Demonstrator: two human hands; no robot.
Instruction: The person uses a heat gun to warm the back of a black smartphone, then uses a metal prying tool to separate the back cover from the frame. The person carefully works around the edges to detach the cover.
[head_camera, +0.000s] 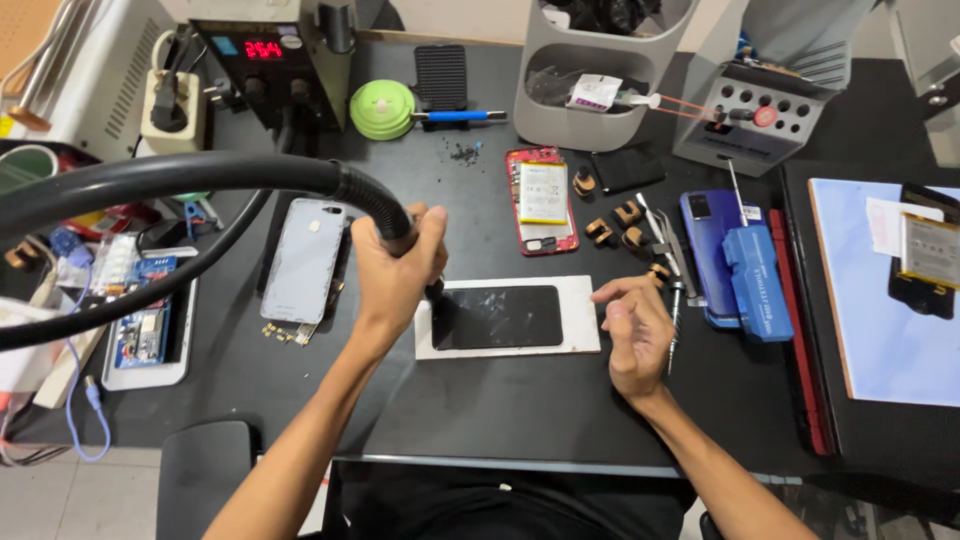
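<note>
From the head camera, my left hand (400, 262) was clenched around the handle of a hot-air nozzle on a thick black hose (180, 180), its tip held down at the left end of the dark phone screen (498, 317). That screen lay flat on a white pad (580, 340) near the front middle of the black table (500, 410). My right hand (632, 335) hovered just beside the pad's right edge, fingers loosely curled with thumb and forefinger nearly pinched, gripping nothing I could make out.

To do this well, I judged the nozzle should stay low and keep travelling along the edge, with the free hand steadying the pad.

Around it lay a grey back cover (303, 262) to the left, an opened red phone with its battery (542, 200) behind, small brown clips (612, 228), tweezers (668, 250) and a blue case (752, 282) on the right. The hose arched across the left side and hid part of the bench there.
</note>
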